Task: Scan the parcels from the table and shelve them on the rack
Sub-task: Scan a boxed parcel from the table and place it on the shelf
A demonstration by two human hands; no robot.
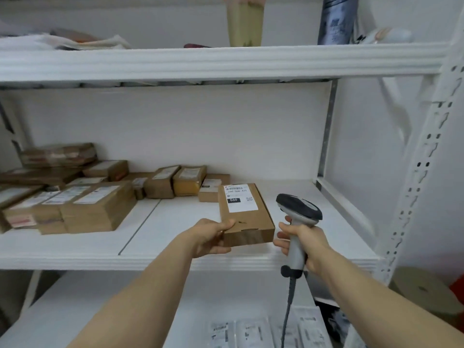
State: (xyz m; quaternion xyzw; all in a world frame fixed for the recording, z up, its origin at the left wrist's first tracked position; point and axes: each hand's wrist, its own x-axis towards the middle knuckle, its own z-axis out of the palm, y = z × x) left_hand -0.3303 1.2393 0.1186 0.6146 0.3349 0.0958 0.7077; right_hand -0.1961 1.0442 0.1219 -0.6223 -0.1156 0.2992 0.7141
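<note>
My left hand (212,237) grips the near left corner of a flat brown cardboard parcel (247,222) with a white shipping label marked 060. The parcel lies over the middle shelf (175,237) of the white rack, near its front edge. My right hand (301,238) holds a grey and black barcode scanner (297,217) by its handle, just right of the parcel, with its head pointing forward. The scanner's cable hangs down from the handle.
Several brown parcels (82,197) are stacked along the left and back of the same shelf. The rack's perforated upright (421,172) stands at the right. Grey mailer bags (253,332) lie on the shelf below. Bags and a roll sit on the top shelf (226,61).
</note>
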